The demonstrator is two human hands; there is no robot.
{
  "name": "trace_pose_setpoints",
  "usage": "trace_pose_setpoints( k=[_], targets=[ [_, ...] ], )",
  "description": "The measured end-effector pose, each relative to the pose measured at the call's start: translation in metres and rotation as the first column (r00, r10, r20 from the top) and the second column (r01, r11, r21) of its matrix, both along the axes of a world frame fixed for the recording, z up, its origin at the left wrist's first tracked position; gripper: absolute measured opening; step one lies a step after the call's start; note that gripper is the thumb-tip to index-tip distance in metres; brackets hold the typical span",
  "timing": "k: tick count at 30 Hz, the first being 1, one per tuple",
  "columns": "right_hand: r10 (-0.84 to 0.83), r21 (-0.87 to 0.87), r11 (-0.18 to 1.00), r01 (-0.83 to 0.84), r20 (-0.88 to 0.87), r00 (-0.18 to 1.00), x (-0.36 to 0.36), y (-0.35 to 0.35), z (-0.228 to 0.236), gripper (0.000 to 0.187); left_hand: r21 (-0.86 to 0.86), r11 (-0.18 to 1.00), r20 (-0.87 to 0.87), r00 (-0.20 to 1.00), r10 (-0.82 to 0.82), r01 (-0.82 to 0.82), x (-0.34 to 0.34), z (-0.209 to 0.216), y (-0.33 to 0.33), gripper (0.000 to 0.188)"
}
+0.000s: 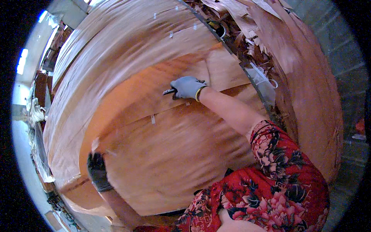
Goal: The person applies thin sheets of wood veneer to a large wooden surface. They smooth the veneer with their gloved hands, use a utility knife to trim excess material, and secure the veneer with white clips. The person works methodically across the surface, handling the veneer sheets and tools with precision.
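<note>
Broad, thin wood veneer sheets [162, 162] lie stacked before me, wavy and light brown. Between overlapping sheets shows a smoother orange-toned strip [116, 96]. My right hand [188, 87], in a grey glove with dark fingertips, is closed around a short dark hand tool [168, 92]; its exact kind is unclear. It is over the far middle of the veneer. At the near left, my left hand [99, 172], in a dark glove, is by the end of the orange strip. Its blurred fingers look pinched, with a pale bit [95, 144] sticking out above them.
Small whitish tape pieces [153, 119] stick to the veneer. A dark straight edge [232, 54] borders the stack on the right. Beyond it lie veneer scraps [253, 42], a white looped item [262, 77] and another large veneer pile [309, 100]. Plastic sheeting [36, 116] hangs at the left.
</note>
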State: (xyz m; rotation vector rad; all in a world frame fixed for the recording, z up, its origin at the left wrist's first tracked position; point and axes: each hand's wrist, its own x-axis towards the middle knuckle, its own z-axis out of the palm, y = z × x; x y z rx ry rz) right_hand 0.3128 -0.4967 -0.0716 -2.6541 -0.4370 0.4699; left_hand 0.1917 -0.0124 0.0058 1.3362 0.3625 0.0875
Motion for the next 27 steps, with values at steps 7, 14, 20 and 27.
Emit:
trace_pose_setpoints(
  k=[7,14,20,27],
  targets=[
    [-0.027,-0.108,0.994,0.022,-0.040,0.999,0.002,-0.016,0.002,0.031,0.089,0.957,0.369,0.883,-0.289,0.277,0.079,-0.015,-0.248,0.061],
    [-0.003,0.043,0.999,0.003,0.001,1.000,0.000,0.001,0.004,0.024,0.378,0.926,0.173,0.981,-0.091,0.019,0.121,-0.165,-0.261,0.066],
    [0.088,0.124,0.984,-0.126,0.276,0.957,-0.033,-0.019,0.026,0.019,0.975,-0.165,-0.197,0.923,-0.332,0.148,0.098,-0.095,-0.323,0.060],
    [-0.121,0.296,0.955,-0.006,0.409,0.904,-0.061,-0.022,0.001,0.022,0.970,-0.229,-0.156,0.928,-0.338,0.079,0.090,-0.085,-0.313,0.050]
  ],
)
